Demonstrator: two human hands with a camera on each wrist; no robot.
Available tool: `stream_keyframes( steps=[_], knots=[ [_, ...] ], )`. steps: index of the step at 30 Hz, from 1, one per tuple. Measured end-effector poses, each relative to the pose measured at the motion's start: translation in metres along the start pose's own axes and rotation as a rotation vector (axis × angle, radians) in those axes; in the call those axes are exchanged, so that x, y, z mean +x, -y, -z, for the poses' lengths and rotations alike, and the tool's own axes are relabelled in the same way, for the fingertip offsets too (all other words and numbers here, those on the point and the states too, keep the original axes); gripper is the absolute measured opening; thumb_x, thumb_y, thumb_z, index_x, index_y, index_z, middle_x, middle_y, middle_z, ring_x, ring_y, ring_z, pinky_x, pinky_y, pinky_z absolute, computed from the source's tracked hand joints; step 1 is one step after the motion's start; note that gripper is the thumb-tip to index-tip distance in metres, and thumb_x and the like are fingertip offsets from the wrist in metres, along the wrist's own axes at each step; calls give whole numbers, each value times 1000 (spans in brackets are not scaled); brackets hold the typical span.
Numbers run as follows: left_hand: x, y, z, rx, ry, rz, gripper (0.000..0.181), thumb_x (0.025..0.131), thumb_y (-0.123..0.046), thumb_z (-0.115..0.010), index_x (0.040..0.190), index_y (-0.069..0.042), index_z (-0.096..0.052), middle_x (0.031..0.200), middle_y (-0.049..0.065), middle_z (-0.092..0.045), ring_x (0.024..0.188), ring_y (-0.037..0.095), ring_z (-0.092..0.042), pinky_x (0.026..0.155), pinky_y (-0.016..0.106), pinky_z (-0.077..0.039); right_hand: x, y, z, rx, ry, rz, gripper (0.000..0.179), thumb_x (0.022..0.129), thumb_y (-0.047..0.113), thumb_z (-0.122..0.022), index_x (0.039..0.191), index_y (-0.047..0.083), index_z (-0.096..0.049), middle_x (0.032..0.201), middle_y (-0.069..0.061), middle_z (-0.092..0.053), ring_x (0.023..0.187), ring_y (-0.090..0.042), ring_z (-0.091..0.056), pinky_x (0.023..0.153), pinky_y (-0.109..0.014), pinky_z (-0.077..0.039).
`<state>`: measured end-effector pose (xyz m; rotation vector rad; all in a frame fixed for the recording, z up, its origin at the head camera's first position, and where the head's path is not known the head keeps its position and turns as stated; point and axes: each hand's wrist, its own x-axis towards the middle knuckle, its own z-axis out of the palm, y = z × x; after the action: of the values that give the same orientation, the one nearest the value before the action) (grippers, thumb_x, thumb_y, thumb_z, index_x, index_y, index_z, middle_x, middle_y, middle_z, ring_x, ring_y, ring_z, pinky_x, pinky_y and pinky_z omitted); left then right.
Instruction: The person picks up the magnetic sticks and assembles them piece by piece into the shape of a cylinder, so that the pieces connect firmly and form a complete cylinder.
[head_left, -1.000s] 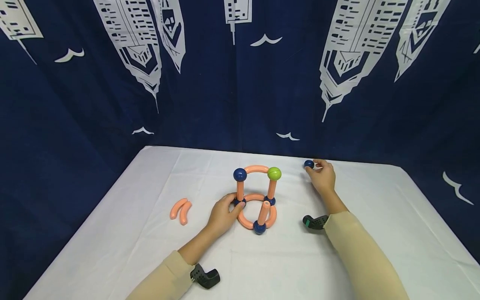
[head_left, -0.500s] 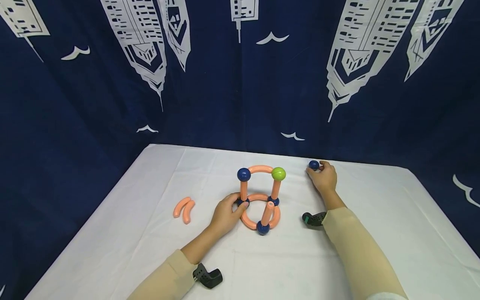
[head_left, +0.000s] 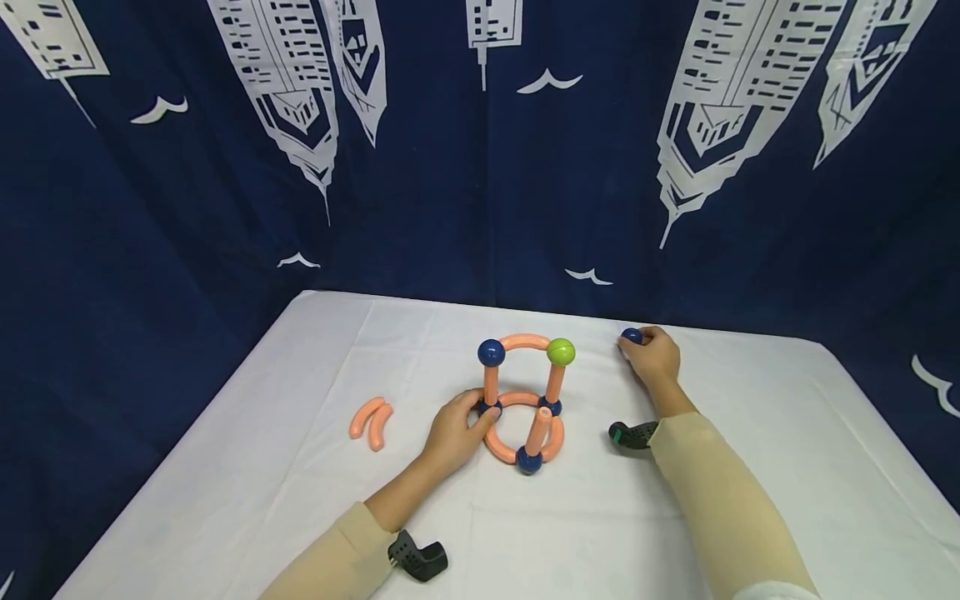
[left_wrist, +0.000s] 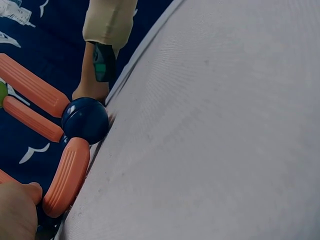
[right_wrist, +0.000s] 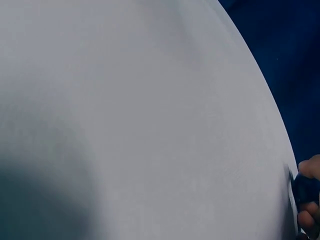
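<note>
A frame of orange rods and balls stands on the table. Its base is a ring of curved rods [head_left: 501, 447] joined by dark blue balls, one at the front [head_left: 528, 461]. Two upright rods carry a blue ball [head_left: 491, 352] and a green ball [head_left: 561, 352], bridged by a curved rod [head_left: 525, 341]. A third upright rod [head_left: 538, 429] has a bare top. My left hand [head_left: 455, 432] grips the base's left ball [head_left: 491, 408], partly hidden by the fingers. Near the far edge, my right hand [head_left: 655, 358] pinches a loose blue ball [head_left: 632, 336], also visible in the right wrist view.
Two loose curved orange rods [head_left: 372, 422] lie left of the frame. A white cloth covers the table [head_left: 247, 492]. Right behind its far edge hangs a dark blue curtain [head_left: 427, 192] with white printed buildings.
My right fingers have closed in on the loose blue ball, which they now cover more. My left hand stays at the frame. The whole head view has shifted slightly.
</note>
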<state>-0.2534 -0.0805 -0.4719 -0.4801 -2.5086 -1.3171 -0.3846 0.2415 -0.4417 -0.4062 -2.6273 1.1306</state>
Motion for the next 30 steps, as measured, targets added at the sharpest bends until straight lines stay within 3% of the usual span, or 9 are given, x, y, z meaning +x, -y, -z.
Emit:
stream_keyframes(
  steps=[11,18,24,30],
  knots=[
    [1,-3,0,20,4,-5,28,95,-22,-65,117,-6,-65,116,10,-65,113,26,-60,96,43,-46,-9,-8,12,91,21,40,51,90,26,-68,125,-8,-55,114,-25,-59,103,-34,-55,86,-39,-44],
    [0,-2,-3,15,7,5,28,95,-23,-64,118,-7,-65,117,9,-65,113,24,-60,96,43,-46,-17,-12,21,101,25,76,49,90,23,-68,126,-8,-55,114,-23,-59,102,-31,-57,76,-24,-44],
    [-1,-2,-2,24,0,7,28,96,-23,-64,118,-6,-65,117,10,-65,114,26,-60,96,44,-46,-27,-8,28,125,38,123,50,91,25,-69,128,-7,-55,116,-23,-60,105,-32,-59,78,-22,-44],
    [-1,-2,-1,22,-2,8,28,96,-23,-64,118,-6,-65,117,10,-65,113,26,-60,96,44,-46,-41,0,38,189,39,138,51,90,26,-70,127,-6,-56,116,-21,-61,95,-17,-58,74,-15,-43]
  ],
)
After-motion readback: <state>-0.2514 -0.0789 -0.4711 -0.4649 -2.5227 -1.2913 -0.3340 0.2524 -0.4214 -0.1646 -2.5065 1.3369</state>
